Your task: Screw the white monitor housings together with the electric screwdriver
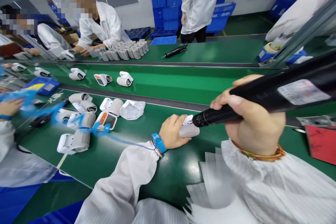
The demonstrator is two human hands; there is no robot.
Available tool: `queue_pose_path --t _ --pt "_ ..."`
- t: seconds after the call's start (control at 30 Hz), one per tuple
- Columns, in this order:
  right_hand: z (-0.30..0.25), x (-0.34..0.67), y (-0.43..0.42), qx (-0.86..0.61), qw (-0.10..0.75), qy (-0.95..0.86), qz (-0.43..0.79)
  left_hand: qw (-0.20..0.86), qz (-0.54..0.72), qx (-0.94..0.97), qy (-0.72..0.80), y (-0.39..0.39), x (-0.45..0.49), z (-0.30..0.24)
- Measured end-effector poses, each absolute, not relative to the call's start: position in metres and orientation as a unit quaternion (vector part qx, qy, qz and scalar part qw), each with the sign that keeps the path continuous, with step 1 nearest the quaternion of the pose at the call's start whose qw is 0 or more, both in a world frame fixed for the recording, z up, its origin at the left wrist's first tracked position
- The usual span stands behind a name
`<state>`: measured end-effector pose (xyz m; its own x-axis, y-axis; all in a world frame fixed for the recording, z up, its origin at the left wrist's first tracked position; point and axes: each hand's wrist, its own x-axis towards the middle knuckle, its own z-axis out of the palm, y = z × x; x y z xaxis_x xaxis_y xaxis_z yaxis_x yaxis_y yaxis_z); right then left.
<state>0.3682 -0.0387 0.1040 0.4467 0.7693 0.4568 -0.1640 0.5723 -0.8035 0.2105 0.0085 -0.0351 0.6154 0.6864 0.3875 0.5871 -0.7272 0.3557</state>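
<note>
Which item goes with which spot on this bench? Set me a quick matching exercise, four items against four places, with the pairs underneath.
Items
1. Black driver tool
2. White-and-grey unit
3. Blue band
4. Clear plastic bag of small bits

Places
A. Around the wrist of the left hand
B. Lying on the green bench, to the left of the hands in the picture
C. Gripped in the right hand
D. Under the left hand's fingers, at the tool's front end

Pairs
1-C
2-D
3-A
4-B
</note>
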Motion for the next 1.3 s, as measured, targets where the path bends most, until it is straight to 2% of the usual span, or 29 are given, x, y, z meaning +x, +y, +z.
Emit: queue_pose_path --t 0.47,0.83,1.3 --pt "0.082 0.367 -0.023 -0.358 0.758 -0.448 0.311 0.059 0.267 0.902 0.335 0.008 0.212 -0.037" --pt "0.080 0.370 -0.015 -0.383 0.738 -0.456 0.318 0.067 0.266 0.904 0.329 0.009 0.212 -0.034" --pt "0.074 0.366 -0.009 -0.385 0.752 -0.435 0.310 0.094 0.235 0.900 0.354 0.008 0.213 -0.030"
